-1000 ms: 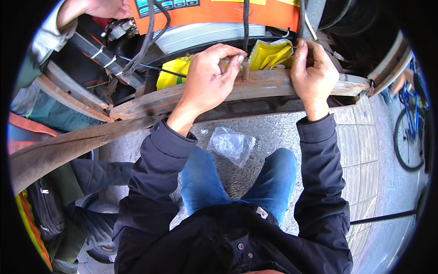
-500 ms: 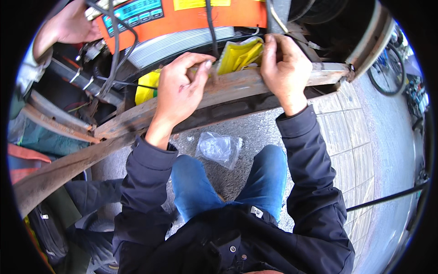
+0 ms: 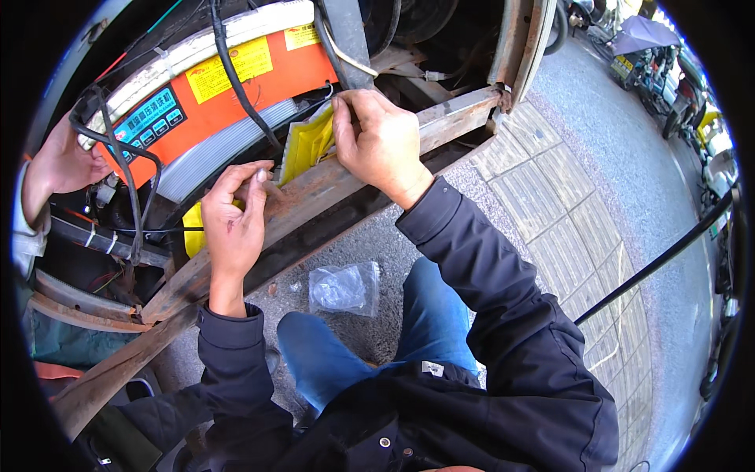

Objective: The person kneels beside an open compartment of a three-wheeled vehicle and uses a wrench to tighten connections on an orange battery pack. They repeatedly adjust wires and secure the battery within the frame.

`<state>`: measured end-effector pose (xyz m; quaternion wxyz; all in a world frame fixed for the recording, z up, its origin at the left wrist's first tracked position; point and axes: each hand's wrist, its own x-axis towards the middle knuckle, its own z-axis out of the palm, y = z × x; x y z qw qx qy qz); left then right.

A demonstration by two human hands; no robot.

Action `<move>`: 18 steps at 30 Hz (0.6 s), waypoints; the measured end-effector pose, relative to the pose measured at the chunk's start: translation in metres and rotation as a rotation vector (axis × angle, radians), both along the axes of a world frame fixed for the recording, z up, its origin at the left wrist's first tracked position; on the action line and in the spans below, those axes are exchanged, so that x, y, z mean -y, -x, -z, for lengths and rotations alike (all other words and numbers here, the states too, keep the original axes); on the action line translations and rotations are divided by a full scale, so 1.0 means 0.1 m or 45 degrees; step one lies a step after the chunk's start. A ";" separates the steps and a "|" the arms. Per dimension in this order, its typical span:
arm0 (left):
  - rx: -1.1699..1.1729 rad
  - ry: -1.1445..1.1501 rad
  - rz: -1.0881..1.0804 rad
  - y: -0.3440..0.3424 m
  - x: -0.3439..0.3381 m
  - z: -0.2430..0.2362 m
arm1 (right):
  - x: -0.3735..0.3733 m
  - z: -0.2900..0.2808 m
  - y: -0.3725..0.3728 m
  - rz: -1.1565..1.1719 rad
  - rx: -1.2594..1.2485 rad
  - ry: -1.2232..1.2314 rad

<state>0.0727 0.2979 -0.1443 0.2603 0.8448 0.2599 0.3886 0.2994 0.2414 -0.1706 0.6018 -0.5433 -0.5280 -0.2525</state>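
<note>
My left hand (image 3: 236,220) has its thumb and index finger pinched at a rusty metal beam (image 3: 448,118), beside a brownish upright piece; what lies between the fingertips is too small to make out. My right hand (image 3: 373,141) is higher and to the right, fingers curled at the upper edge of a yellow pouch (image 3: 303,141) behind the beam; its grip is partly hidden. An orange panel (image 3: 295,63) with labels and a small keypad sits above them, crossed by black cables (image 3: 234,82). Another yellow piece (image 3: 193,236) shows left of my left hand.
Another person's hand (image 3: 67,157) is at the panel's left end, their dark-clothed leg at lower left. A clear plastic bag (image 3: 342,289) lies on the ground by my knees. A curved beam (image 3: 118,370) runs down left. Parked two-wheelers (image 3: 676,86) line the right, beyond a black bar (image 3: 653,263).
The view has swung, so the beam now slants up to the right and more street shows. Both hands remain at the beam and pouch, with little visible change in grip.
</note>
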 end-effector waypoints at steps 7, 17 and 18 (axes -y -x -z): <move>0.038 0.063 0.021 -0.01 -0.02 0.03 | 0.01 -0.02 0.00 0.011 0.002 0.024; 0.057 0.039 -0.013 -0.04 -0.04 0.04 | 0.01 -0.02 -0.01 -0.032 -0.013 0.044; 0.104 0.039 -0.015 -0.06 -0.04 0.05 | 0.03 -0.04 0.00 -0.024 -0.005 0.026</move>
